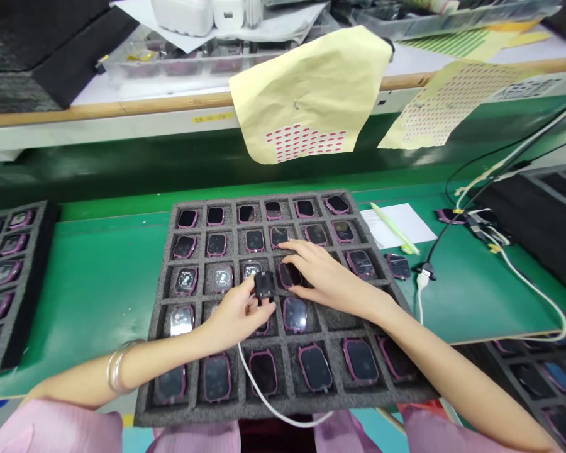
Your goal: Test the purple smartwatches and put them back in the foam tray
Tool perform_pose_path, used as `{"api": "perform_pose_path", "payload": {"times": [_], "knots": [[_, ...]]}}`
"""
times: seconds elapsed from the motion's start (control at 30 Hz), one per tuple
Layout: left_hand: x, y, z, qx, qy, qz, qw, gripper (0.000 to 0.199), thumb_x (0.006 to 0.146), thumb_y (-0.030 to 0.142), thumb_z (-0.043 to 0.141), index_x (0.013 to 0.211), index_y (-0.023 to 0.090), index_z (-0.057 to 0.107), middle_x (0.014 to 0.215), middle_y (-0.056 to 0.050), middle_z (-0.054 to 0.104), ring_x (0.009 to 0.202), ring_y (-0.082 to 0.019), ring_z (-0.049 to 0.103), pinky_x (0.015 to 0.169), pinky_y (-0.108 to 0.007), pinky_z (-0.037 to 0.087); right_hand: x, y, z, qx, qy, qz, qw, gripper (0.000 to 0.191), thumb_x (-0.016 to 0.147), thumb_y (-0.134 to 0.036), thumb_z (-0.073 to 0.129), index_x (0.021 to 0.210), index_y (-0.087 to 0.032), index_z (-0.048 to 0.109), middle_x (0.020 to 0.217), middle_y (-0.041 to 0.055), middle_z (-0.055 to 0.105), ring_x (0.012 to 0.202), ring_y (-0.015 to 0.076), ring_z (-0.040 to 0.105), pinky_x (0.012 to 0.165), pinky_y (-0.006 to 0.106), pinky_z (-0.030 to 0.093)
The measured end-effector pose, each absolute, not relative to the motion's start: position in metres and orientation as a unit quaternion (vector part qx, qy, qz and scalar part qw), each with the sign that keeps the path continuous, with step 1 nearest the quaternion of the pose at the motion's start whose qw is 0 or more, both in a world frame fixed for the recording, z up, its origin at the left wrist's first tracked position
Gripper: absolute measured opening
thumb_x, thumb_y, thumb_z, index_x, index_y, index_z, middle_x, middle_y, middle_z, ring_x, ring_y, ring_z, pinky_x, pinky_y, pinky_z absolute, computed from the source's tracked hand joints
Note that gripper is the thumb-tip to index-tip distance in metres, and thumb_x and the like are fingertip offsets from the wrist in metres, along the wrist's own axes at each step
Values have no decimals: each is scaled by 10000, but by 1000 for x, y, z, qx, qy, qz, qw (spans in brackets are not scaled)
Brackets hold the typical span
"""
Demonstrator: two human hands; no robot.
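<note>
My left hand (238, 314) pinches a small black square charger block (265, 285) over the middle of a grey foam tray (202, 412). A white cable (259, 390) runs down from that hand across the tray's front edge. My right hand (323, 277) has its fingers and thumb around a dark-screened smartwatch (289, 275) in a compartment just right of the block. Purple-framed smartwatches sit in most of the tray's compartments. Several to the left have lit faces, such as one smartwatch (187, 280) in the third row. My left hand partly hides the watches beneath it.
Another foam tray of watches (2, 302) stands at the left. On the right lie a white paper (415, 220), a green pen (393, 228), a loose watch (399, 266) and tangled cables (495, 236). A shelf edge (170, 104) with hanging yellow sheets (306, 94) runs above.
</note>
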State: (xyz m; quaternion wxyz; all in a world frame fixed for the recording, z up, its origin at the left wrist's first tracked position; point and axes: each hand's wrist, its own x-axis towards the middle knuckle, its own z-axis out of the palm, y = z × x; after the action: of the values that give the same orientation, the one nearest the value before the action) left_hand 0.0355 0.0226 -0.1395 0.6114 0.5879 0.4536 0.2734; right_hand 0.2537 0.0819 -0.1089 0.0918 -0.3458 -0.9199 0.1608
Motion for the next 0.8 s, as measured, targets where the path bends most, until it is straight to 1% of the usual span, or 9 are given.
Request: {"api": "perform_pose_path", "payload": {"times": [0.07,0.13,0.27,0.37,0.47,0.53,0.6,0.67,0.8], "knots": [[33,15,-135,573,448,256,637,246,852,310,572,1037,167,496,775,30,514,568,-78,388,543,-215,326,254,75,-106,-350,-919,153,100,388,755,-119,700,1102,-151,530,1338,178,447,1294,349,358,1034,588,327],[31,12,-131,546,436,251,670,280,828,298,610,1042,169,487,774,33,509,564,-73,383,531,-209,312,255,71,-99,-349,-915,163,120,386,776,-149,695,1123,-166,526,1300,168,486,1263,344,401,1025,585,339],[29,17,-126,515,404,248,714,436,735,310,726,1069,166,486,831,16,521,574,-70,392,528,-207,319,251,69,-80,-329,-895,260,149,394,837,-287,673,1181,-206,498,1256,118,526,1181,286,486,965,470,436],[28,20,-128,524,392,259,710,547,682,340,776,1124,163,505,887,-12,545,653,-103,453,586,-227,377,236,62,-76,-297,-903,275,141,393,824,-250,689,1169,-187,511,1244,115,529,1170,270,487,957,432,436],[29,20,-132,526,396,285,697,451,772,378,689,1125,153,520,914,-39,575,784,-163,528,714,-282,442,220,56,-84,-284,-921,224,147,352,810,-177,682,1129,-148,536,1133,129,589,1086,283,534,908,451,449],[30,20,-134,530,401,302,683,368,833,377,614,1108,147,534,945,-52,596,869,-191,550,803,-318,448,216,55,-92,-285,-925,193,159,334,810,-167,672,1117,-140,545,1078,130,612,1028,288,560,874,461,457],[31,21,-134,529,403,318,676,322,854,361,587,1083,137,554,978,-63,613,933,-206,554,863,-333,436,215,55,-99,-287,-925,178,176,332,812,-178,669,1117,-137,546,1062,132,619,999,288,569,849,458,463],[31,21,-132,518,398,324,685,301,848,352,598,1048,127,582,981,-71,628,958,-214,559,882,-336,430,216,54,-106,-290,-918,185,196,348,811,-203,676,1124,-138,539,1047,127,622,981,279,574,823,437,472],[29,22,-128,483,388,314,720,302,825,346,633,1019,115,622,942,-74,648,925,-218,581,866,-340,436,218,50,-116,-300,-893,239,235,378,813,-258,684,1139,-161,520,1030,94,622,978,249,578,819,395,469]]}}
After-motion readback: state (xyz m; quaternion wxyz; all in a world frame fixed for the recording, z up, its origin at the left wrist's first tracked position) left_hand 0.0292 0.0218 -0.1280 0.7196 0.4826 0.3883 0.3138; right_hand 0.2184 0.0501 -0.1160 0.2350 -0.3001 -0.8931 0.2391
